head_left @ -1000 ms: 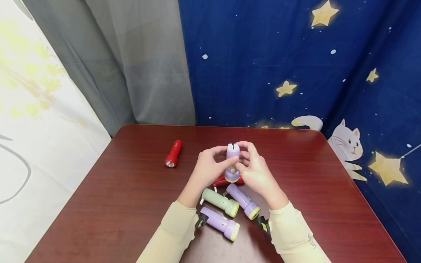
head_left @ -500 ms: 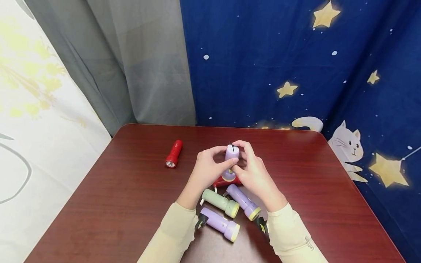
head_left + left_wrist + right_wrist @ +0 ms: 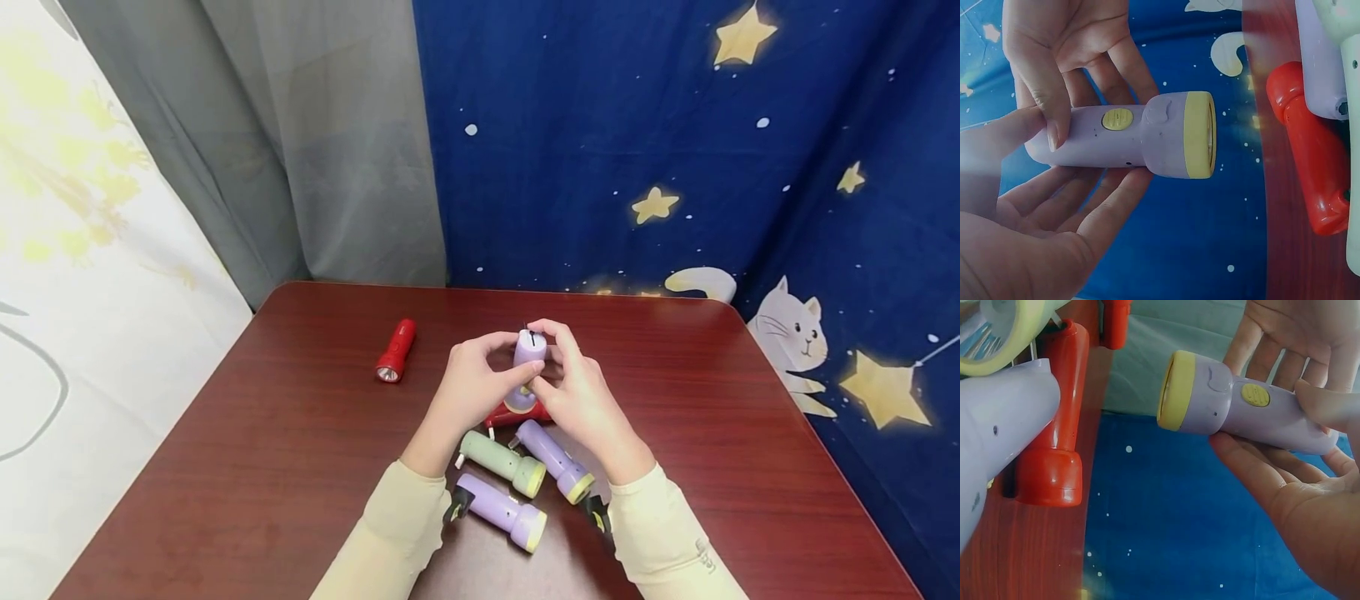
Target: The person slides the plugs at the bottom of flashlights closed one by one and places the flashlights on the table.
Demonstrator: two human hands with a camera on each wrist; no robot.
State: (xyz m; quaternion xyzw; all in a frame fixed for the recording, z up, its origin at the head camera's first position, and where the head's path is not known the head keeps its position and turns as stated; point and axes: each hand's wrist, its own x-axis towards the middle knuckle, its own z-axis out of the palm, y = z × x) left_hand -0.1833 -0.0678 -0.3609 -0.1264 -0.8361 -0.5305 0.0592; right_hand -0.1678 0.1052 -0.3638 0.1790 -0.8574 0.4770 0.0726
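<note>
Both hands hold one purple flashlight [image 3: 529,350] above the table, its yellow-rimmed head down and its pale tail end, with a black mark, up. My left hand [image 3: 476,387] grips it from the left, fingers behind and thumb across the front. From the right, my right hand [image 3: 581,396] grips the barrel, with a fingertip at the tail end. A yellow switch [image 3: 1117,119] shows on its side in the left wrist view. Just below lie a red flashlight [image 3: 501,415], partly hidden, a green flashlight [image 3: 498,458] and two more purple flashlights, one nearer [image 3: 498,508] and one to the right [image 3: 551,454].
Another red flashlight [image 3: 396,350] lies apart at the left on the dark red wooden table [image 3: 300,467]. Behind the far edge hang a grey curtain [image 3: 360,167] and a blue starry curtain [image 3: 570,167].
The held flashlight has tilted slightly, its head shifting left and down a little. My right hand has moved slightly left with it. The flashlights on the table have stayed put.
</note>
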